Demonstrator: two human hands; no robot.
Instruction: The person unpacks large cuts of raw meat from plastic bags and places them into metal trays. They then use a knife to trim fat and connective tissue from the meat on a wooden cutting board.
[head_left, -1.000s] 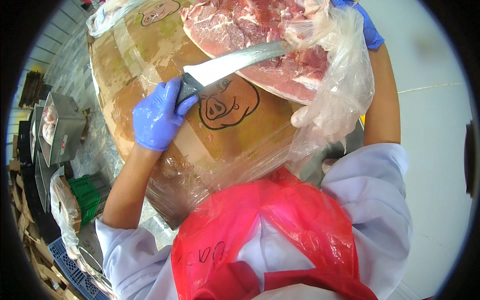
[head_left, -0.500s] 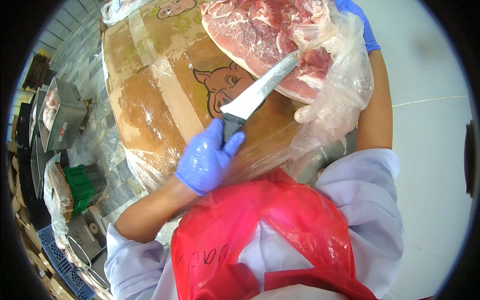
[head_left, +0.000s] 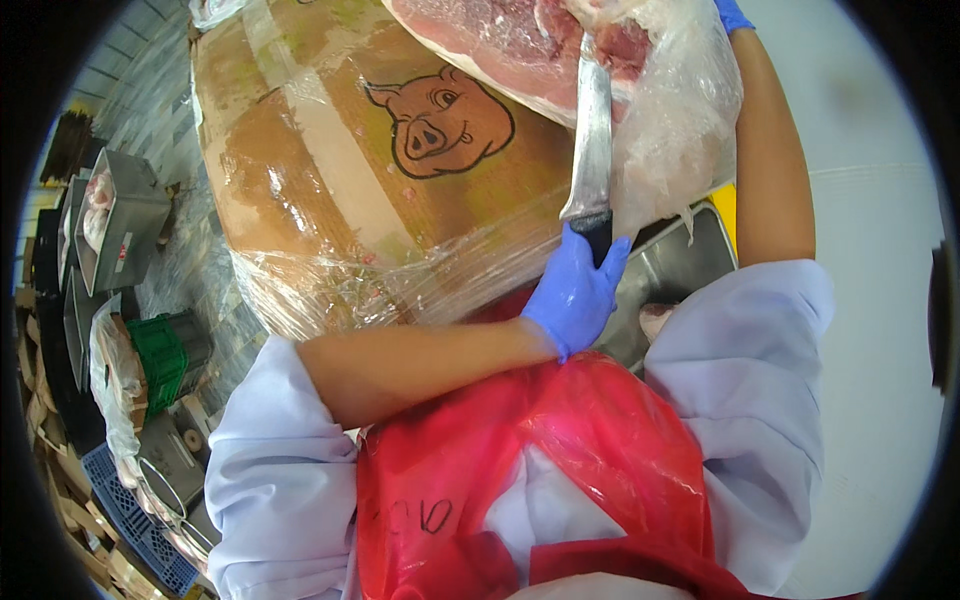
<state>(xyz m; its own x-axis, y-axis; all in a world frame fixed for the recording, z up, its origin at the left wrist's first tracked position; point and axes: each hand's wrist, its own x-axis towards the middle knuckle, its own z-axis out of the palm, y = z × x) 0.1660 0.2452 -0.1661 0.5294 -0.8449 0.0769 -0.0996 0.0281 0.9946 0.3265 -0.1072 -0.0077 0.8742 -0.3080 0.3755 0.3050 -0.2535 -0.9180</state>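
My left hand (head_left: 575,295), in a blue glove, grips the black handle of a knife (head_left: 592,130). The blade points away from me, its tip at the cut surface of a big slab of raw pork (head_left: 490,35). This meat lies on a taped cardboard box (head_left: 290,170) with a pig's head drawn on it. Clear plastic wrap (head_left: 690,120) bunches over the slab's right side. At the top edge my right hand (head_left: 734,15), also blue-gloved, is beside the far end of the wrap; its fingers are hidden and cut off by the picture's edge.
A metal tub (head_left: 680,265) with a piece of meat inside stands below the box's right side, by a yellow edge (head_left: 728,215). On the left are metal bins (head_left: 125,225), a green crate (head_left: 165,360) and a blue crate (head_left: 130,530). Stretch film covers the box's near edge.
My left hand has swung right with the knife, which now points more straight away from me. Meat and box appear higher in view, and my right hand has moved up toward the edge.
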